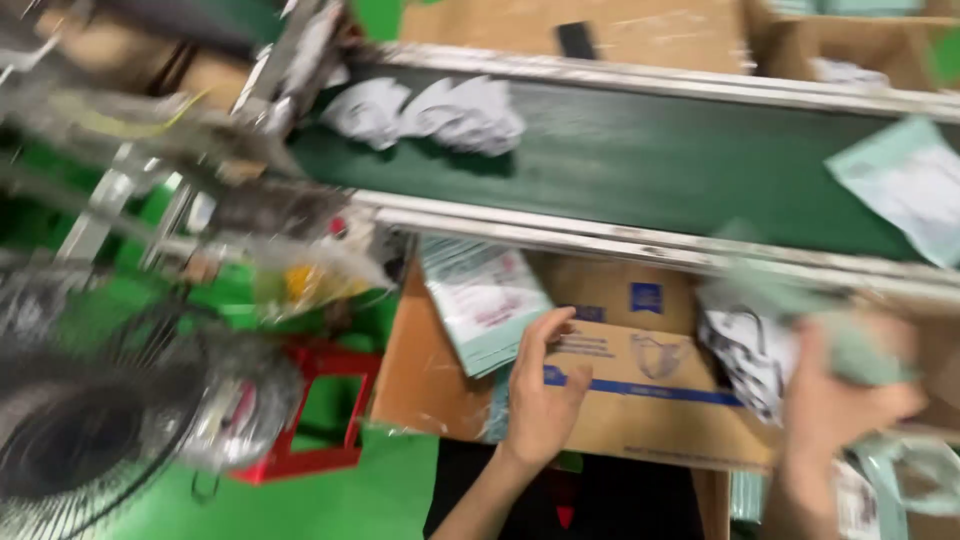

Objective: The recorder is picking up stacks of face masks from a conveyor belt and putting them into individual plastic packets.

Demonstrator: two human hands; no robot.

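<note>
A: Our left hand [545,395] is at the stack of pale green packets [485,300] standing in the carton [640,400], fingers held together and curled over the stack's near edge, thumb below. The stack leans to the left against the carton's side, just under the belt's [620,160] near rail.

B: And the right hand [835,400]?

A: It's blurred, but we seem to have it closed round a bunch of green packets, with a white mask [750,360] just to its left. How the fingers lie exactly, we cannot tell.

B: So how do we do this well?

A: We'd judge that the left should keep the stack pressed flat and upright, so that a gap stays open beside it. Then the right can bring its bunch down edge first, square to the others, not crumpled.

B: What about the masks [430,115] lying on the belt?

A: They're well apart from both hands; we'd settle the carton first
</note>
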